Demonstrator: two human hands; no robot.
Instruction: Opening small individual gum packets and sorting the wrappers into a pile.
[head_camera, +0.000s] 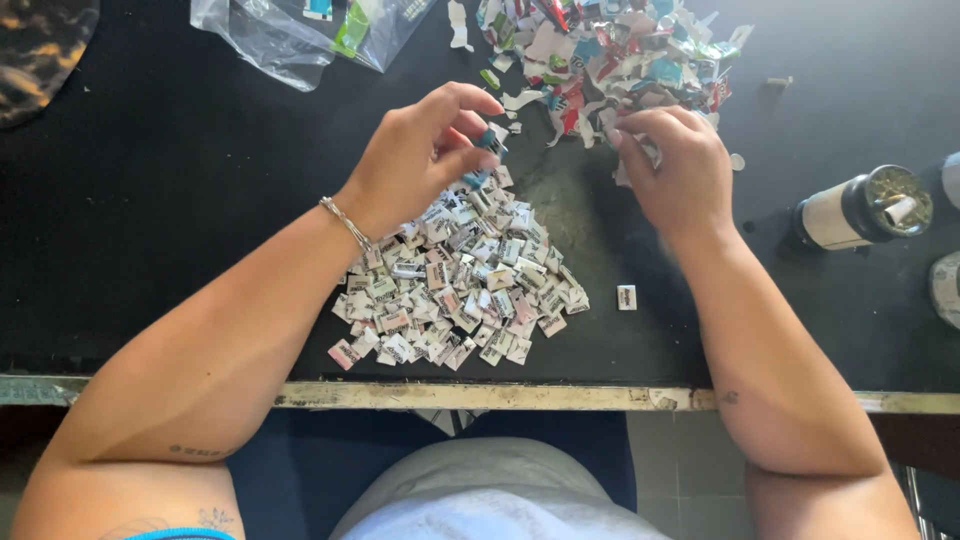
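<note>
In the head view, the left hand sits just above centre, at about twelve o'clock from a heap of small folded paper pieces, and pinches a small teal folded bit between thumb and fingertips; a thin bracelet rings its wrist. The right hand lies at two o'clock from that heap, fingers curled in on pale scraps at the edge of a loose pile of torn coloured wrappers that spreads toward twelve and one o'clock; it seems to grip a strip, though the knuckles hide exactly what. One folded piece lies apart at three o'clock from the heap. A clear plastic bag rests at eleven o'clock, and a dark cylinder with a white band lies on its side at three o'clock on the black table. The work looks to be mid-cycle: one finished fold about to join the heap, a fresh scrap being picked out. The next move calls for a light release over the heap and a clean single pick from the tangled wrappers.
</note>
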